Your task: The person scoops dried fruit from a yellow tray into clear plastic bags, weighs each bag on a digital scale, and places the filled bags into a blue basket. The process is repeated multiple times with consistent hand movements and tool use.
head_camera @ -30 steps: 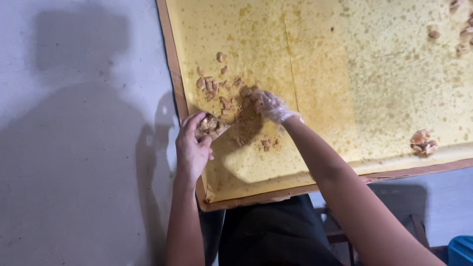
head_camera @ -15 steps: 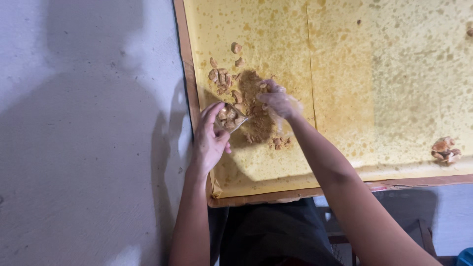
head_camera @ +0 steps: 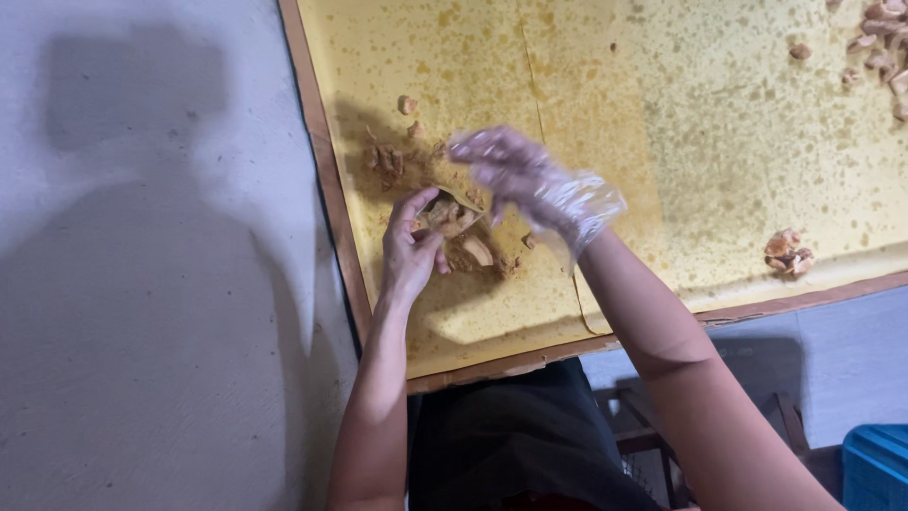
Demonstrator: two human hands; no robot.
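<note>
Nearest to me, at the bottom of the view, I see my dark-clothed lap and the two bare forearms rising from it. At the bottom right corner sits the corner of a blue plastic crate (head_camera: 875, 466), well apart from the work.

My left hand (head_camera: 409, 248) rests over the near left part of the wide wooden-framed tray lined with stained yellow paper (head_camera: 492, 364). Its fingers are curled partway around a small tan paper pouch filled with brown fried pieces (head_camera: 446, 216), thumb on one side and fingers on the other, so the pouch is held open-mouthed above the paper. Just beside the pouch, on the paper, lies a single pale brown fried piece (head_camera: 479, 251) with crumbs around it.

My right hand (head_camera: 522, 175), covered by a thin clear plastic glove, hovers just beyond the pouch and a little above it. It is blurred; its fingers look loosely spread and I cannot tell whether anything is pinched in them.

Farther up the tray, a small scatter of brown fried pieces (head_camera: 388, 156) lies near the left frame. To the right, near the front edge, sits a little clump of brown pieces (head_camera: 788, 251), and more pieces gather at the far right corner (head_camera: 880, 38). Left of the tray is grey concrete floor (head_camera: 142, 284) with my shadow across it.
</note>
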